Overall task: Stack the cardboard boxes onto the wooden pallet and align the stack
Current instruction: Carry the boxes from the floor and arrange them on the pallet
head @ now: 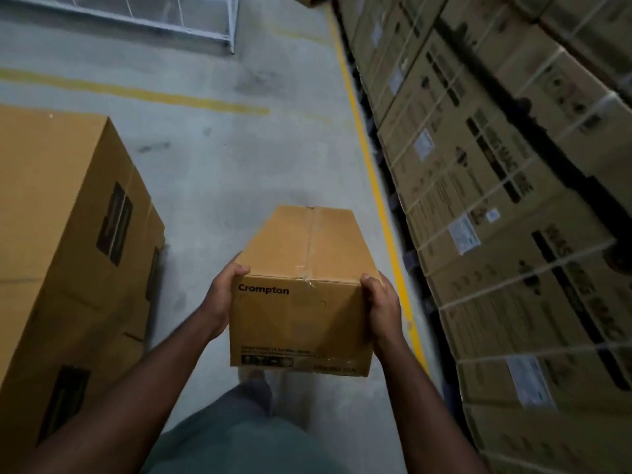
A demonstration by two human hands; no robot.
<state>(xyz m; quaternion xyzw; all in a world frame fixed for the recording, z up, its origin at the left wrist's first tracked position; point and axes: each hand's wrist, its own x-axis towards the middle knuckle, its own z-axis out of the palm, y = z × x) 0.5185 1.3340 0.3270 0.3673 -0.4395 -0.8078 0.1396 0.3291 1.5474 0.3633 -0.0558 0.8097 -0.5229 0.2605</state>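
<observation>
A grey-green top (225, 446) and grey trousers (249, 391) are being worn; both forearms are being left bare, sleeveless.

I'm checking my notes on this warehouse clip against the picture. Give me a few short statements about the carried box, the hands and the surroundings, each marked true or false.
1. Both hands hold the Crompton box. True: left hand, right hand.
2. The box's top seam is taped shut. True.
3. The box rests on the floor. False: it is held above the floor.
4. The strapped boxes stand on the person's left. False: they are on the right.
5. The yellow line runs beside the strapped boxes. True.
</observation>
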